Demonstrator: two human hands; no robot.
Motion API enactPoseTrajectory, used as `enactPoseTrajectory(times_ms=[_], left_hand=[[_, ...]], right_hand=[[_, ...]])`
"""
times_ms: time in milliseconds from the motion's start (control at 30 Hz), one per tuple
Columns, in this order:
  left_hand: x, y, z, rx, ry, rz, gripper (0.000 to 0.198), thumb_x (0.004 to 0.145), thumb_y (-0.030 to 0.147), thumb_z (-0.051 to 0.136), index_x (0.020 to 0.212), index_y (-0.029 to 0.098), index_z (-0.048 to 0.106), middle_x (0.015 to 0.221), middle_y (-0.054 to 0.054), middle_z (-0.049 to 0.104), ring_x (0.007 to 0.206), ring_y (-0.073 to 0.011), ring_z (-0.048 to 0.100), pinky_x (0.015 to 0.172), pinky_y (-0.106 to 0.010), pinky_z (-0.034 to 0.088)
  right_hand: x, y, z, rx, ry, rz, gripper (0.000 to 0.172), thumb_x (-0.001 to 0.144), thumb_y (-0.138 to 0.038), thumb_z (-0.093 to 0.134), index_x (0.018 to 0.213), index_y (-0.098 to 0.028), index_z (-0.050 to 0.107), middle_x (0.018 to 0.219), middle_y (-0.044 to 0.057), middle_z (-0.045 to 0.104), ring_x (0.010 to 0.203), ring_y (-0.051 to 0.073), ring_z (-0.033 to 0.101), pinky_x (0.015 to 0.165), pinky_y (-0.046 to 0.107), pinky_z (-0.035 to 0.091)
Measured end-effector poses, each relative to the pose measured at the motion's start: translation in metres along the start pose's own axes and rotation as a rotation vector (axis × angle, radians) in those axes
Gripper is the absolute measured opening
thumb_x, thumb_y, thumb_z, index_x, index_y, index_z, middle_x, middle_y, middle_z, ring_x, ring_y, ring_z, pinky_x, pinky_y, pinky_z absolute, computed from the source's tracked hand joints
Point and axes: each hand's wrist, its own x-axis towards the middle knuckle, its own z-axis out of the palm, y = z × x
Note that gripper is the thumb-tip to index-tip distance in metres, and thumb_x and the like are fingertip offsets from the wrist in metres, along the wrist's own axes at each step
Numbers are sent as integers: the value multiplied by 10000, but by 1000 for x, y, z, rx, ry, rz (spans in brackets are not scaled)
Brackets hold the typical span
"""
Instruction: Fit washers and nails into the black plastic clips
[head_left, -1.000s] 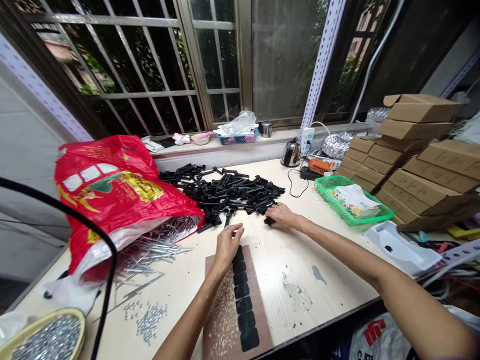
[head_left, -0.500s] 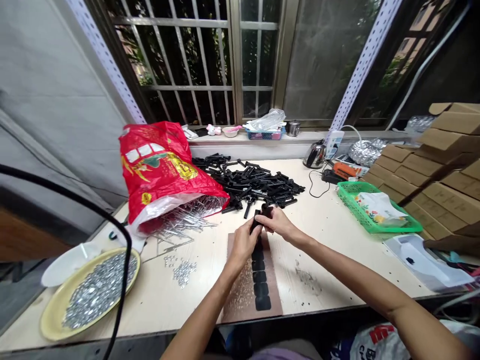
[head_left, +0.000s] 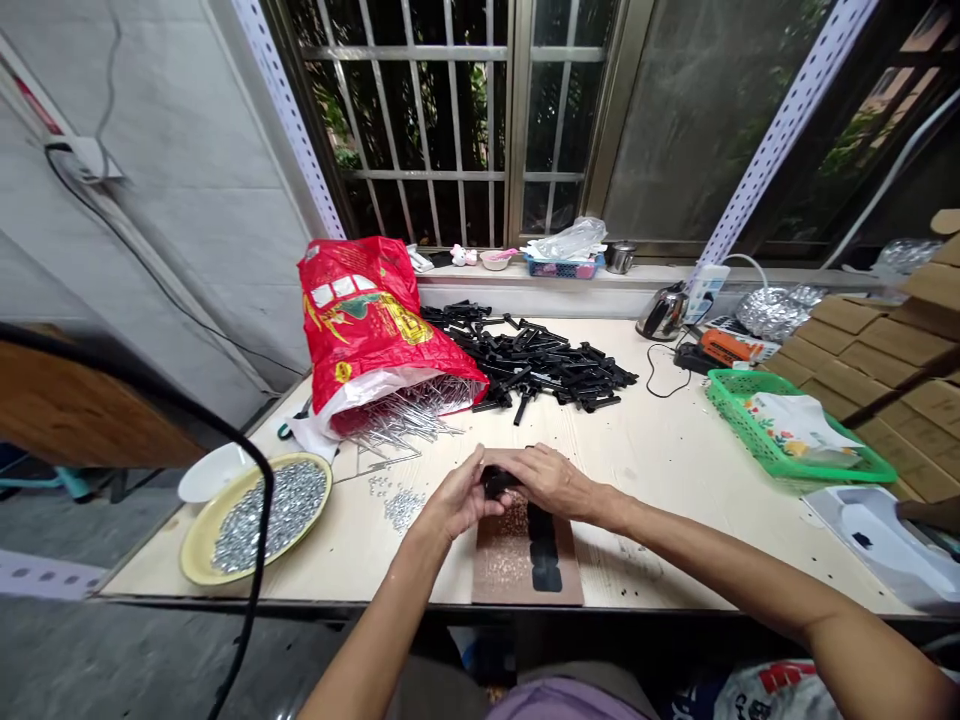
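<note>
My left hand (head_left: 459,498) and my right hand (head_left: 561,484) meet above the brown board (head_left: 501,580). Between them is a small black part (head_left: 496,481), mostly covered by the fingers, so its full shape is hidden. The left fingers curl round one end of it, while the right fingers lie closed over its other side. Below the hands, a row of black square pads (head_left: 547,577) runs along the right side of the board. Beyond lies a heap of black stick-like parts with wider ends (head_left: 540,360). Small silvery metal pieces (head_left: 405,508) are scattered left of the board.
A red bag (head_left: 367,320) spills thin metal rods (head_left: 409,415). At left stand a yellow dish (head_left: 196,555) full of shiny pieces and a white bowl (head_left: 206,475). A green basket (head_left: 795,455), cardboard boxes (head_left: 892,350) and a white tray (head_left: 862,540) occupy the right. A black cable (head_left: 259,550) hangs in front.
Both hands have drawn back from near the heap to over the board and closed together round the black part. The view has turned left, so the scene sits further right.
</note>
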Motion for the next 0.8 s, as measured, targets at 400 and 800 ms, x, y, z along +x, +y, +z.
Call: enactPoseTrajectory(times_ms=[400,800], left_hand=[[118,19,-33,1322,581,571,243,866,159,446,999,149,650,1111,-124,569,1124,-265,468,934,-385,399],[168,30,-45,1143,475,437,74,789,184,536,744,145,581,836,-93,607,930,-236,557,757,-320,449]], right_hand=[[67,120,42,127,102,1169,429,718,-284,642,1080,-100,504,985,183,645,930,288,614,722,311,435],[19,141,18,806,200,1219,241,752,-305,450,620,-139,564,578,76,617,462,116,503,393,211,338]])
